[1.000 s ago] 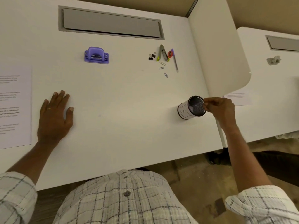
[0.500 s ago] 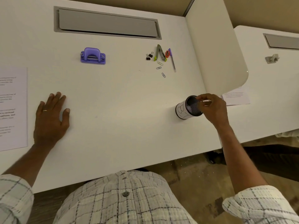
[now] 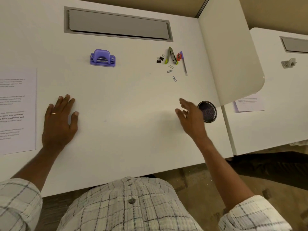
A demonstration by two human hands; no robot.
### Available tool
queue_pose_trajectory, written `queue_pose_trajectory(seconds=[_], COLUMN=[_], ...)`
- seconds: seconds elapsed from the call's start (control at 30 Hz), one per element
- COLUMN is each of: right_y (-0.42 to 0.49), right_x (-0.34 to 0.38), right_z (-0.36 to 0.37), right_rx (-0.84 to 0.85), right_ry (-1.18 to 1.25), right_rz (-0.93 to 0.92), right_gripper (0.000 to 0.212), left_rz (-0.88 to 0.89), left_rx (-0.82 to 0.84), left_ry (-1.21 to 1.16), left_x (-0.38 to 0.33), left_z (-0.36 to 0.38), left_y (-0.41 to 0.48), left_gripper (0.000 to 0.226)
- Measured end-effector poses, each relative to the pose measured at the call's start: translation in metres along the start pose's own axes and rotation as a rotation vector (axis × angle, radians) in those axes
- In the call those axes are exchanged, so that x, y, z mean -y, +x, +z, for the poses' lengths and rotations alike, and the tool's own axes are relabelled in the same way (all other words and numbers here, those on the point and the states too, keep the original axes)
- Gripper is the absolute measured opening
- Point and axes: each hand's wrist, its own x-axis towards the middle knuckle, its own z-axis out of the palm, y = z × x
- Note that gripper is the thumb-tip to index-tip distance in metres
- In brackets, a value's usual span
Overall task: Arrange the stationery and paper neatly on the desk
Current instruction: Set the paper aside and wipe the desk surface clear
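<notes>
A black mesh pen cup (image 3: 208,111) stands upright near the desk's right edge. My right hand (image 3: 190,115) hovers just left of it, fingers spread, holding nothing. My left hand (image 3: 58,120) lies flat on the white desk (image 3: 125,114). A printed sheet of paper (image 3: 16,110) lies at the far left. A purple hole punch (image 3: 102,58) sits at the back. Further right lie two black binder clips (image 3: 160,58), a grey and green stapler (image 3: 171,55), a red sharpener (image 3: 178,57), a purple pen (image 3: 183,63) and three paper clips (image 3: 170,70).
A grey cable hatch (image 3: 118,25) is set into the back of the desk. A white divider panel (image 3: 233,52) stands along the right side. Beyond it, a second desk (image 3: 275,127) holds another printed sheet (image 3: 249,103) and a small grey item (image 3: 288,63).
My right hand set the pen cup upright, let go of its rim and moved left with fingers apart. The left hand stayed flat on the desk.
</notes>
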Motion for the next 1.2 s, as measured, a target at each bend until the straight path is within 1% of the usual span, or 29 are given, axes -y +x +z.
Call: queue_pose_trajectory(seconds=[0.07, 0.1, 0.17, 0.27, 0.33, 0.43, 0.67, 0.8, 0.9, 1.03, 1.1, 1.2], right_y=[-0.001, -0.002, -0.004, -0.012, -0.02, -0.036, -0.068, -0.066, -0.061, -0.057, -0.052, -0.043], right_x=[-0.013, -0.019, -0.028, -0.027, -0.016, 0.006, 0.051, 0.068, 0.073, 0.073, 0.07, 0.064], right_z=[0.027, 0.04, 0.061, 0.087, 0.104, 0.132, 0.181, 0.199, 0.204, 0.201, 0.194, 0.174], right_rx=[0.154, 0.199, 0.206, 0.136, 0.104, 0.133, 0.376, 0.417, 0.45, 0.44, 0.417, 0.371], right_ry=[-0.104, -0.164, -0.254, -0.376, -0.379, -0.396, -0.43, -0.44, -0.448, -0.405, -0.369, -0.292], right_rz=[0.05, 0.076, 0.11, 0.112, 0.088, -0.028, -0.409, -0.557, -0.734, -0.772, -0.81, -0.675], right_gripper=[0.067, 0.077, 0.09, 0.097, 0.098, 0.099, 0.091, 0.082, 0.07, 0.061, 0.053, 0.043], left_rz=[0.0, 0.001, 0.005, 0.002, 0.002, 0.002, 0.001, 0.004, 0.018, 0.034, 0.03, 0.028], left_rx=[0.009, 0.009, -0.001, -0.009, -0.006, -0.007, -0.01, -0.053, -0.074, -0.083, -0.093, -0.1], left_ry=[-0.001, 0.001, 0.004, 0.009, 0.008, 0.002, 0.005, 0.016, 0.021, 0.021, 0.029, 0.025], left_x=[0.001, 0.001, 0.001, 0.002, 0.002, 0.002, 0.004, 0.005, 0.006, 0.005, 0.006, 0.007], left_z=[0.0, 0.0, 0.0, 0.0, 0.0, 0.0, 0.003, 0.004, 0.006, 0.008, 0.008, 0.007], left_y=[0.0, 0.0, 0.0, 0.0, 0.0, 0.0, 0.001, 0.001, 0.0, 0.001, 0.0, -0.001], left_gripper=[0.058, 0.058, 0.057, 0.056, 0.057, 0.056, 0.056, 0.055, 0.054, 0.053, 0.053, 0.052])
